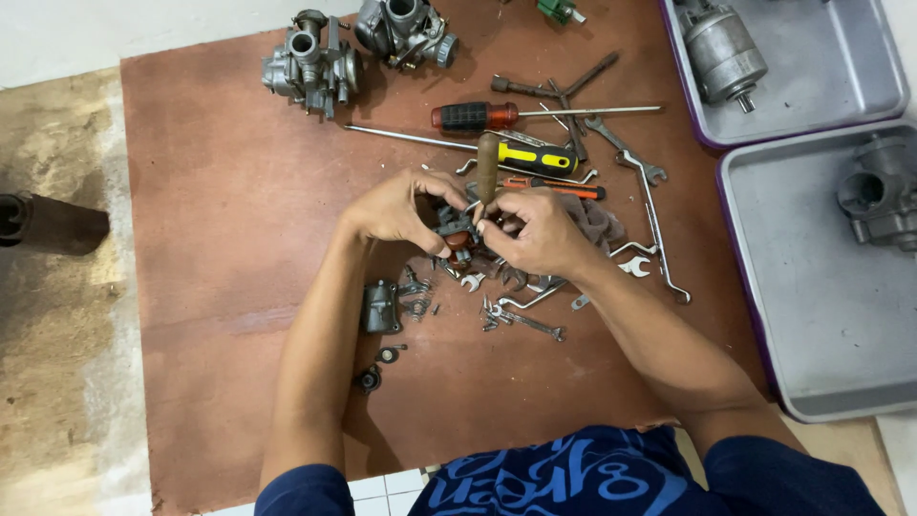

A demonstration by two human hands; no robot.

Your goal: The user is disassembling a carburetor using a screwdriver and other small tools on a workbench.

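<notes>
Head view, looking down on a reddish-brown tabletop (229, 210). Nearest the viewer, a blue printed shirt (573, 478) fills the lower edge, and both bare forearms reach up and inward from it. Just beyond the left forearm lie two small dark round fittings (377, 368), then a grey metal cover (380, 308) with loose springs and small parts (415, 294) beside it. To the right of these, small wrenches and metal pieces (525, 320) lie scattered under the right wrist.

At mid-tabletop the two hands meet. The left hand (396, 210) is closed on a small dark carburetor part (457, 232) with a reddish piece on it, held just above the tabletop between the hands. The right hand (535, 234) grips the lower end of a brown-handled tool (487, 167), which stands nearly upright with its tip at the part; the tip itself is hidden by fingers.

Behind the hands lie a yellow-and-black screwdriver (535, 156), an orange-handled tool (554, 186), a red-and-black screwdriver (478, 116) and several open-ended wrenches (640, 167). Farther back stand two grey carburetor bodies (310, 62), close together. At far right, two grey trays (821, 315) with purple rims each hold a metal engine part.
</notes>
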